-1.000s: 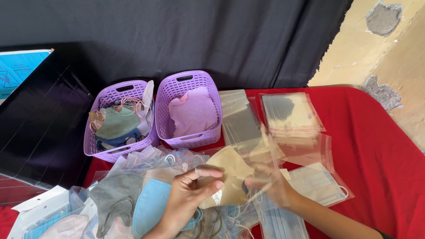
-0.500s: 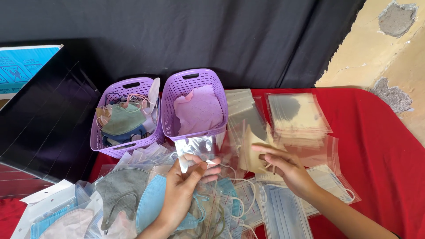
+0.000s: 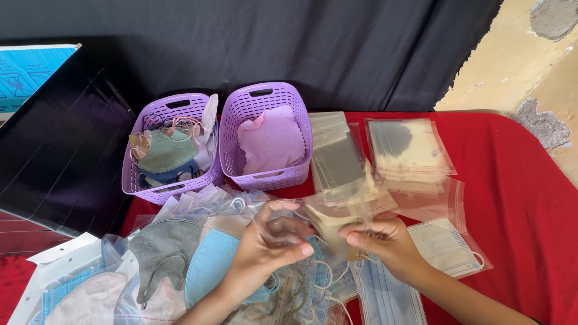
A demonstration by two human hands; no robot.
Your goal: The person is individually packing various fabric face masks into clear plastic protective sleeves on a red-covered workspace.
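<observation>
Two bare hands at work over a bench (image 3: 530,180) draped in red cloth. The left hand (image 3: 265,250) and the right hand (image 3: 385,244) meet just in front of the person, each with its grip closed on the same clear plastic sleeve (image 3: 313,210), which holds a beige face mask (image 3: 331,232); the left fingers (image 3: 283,207) curl over the sleeve's near edge, and the right fingers pinch the mask's side where its ear loops hang. The sleeve and mask are lifted slightly above a loose heap of bagged masks, among them a light blue mask (image 3: 211,265) and a grey mask (image 3: 162,247) just left of the left hand. Pleated blue masks (image 3: 385,301) lie under the right wrist, and a white bagged mask (image 3: 445,247) lies just right of it. Behind the hands stand two stacks of empty clear sleeves (image 3: 409,153), side by side. Further back, two purple baskets touch each other: the left basket (image 3: 147,192) holds mixed coloured masks, the right basket (image 3: 241,114) holds pink masks. A black cloth (image 3: 271,48) hangs behind
</observation>
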